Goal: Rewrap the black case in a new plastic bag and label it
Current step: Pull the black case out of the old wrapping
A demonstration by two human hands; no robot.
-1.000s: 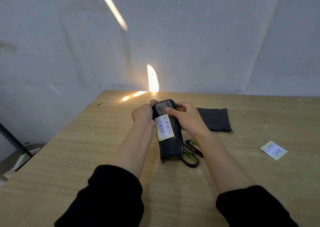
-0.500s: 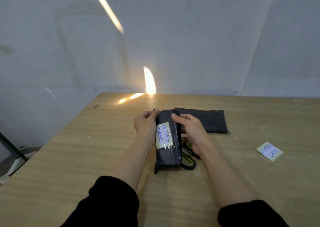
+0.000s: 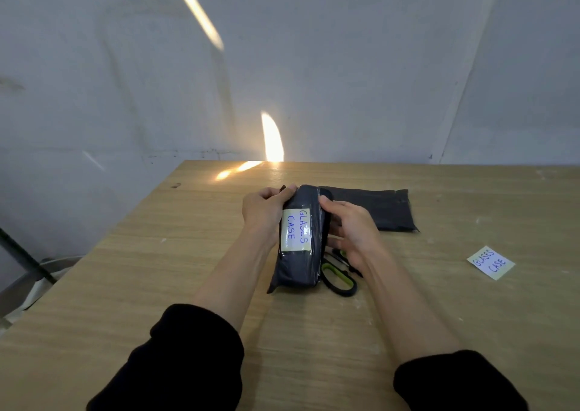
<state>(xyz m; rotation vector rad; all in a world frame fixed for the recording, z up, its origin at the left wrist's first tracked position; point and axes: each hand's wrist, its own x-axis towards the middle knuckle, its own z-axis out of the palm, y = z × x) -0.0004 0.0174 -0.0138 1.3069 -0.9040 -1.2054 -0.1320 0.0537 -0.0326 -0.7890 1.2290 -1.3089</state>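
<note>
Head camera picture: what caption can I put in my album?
Left hand and right hand hold the labelled black case; scissors, a black bag and a loose label lie on the table.

Single head view, worn on my head, wide-angle, facing forward and down. Sits close over the surface (image 3: 131, 285); my left hand (image 3: 262, 212) and right hand (image 3: 351, 231) land mid-frame, grey wall (image 3: 345, 65) behind it fills the top half.
</note>
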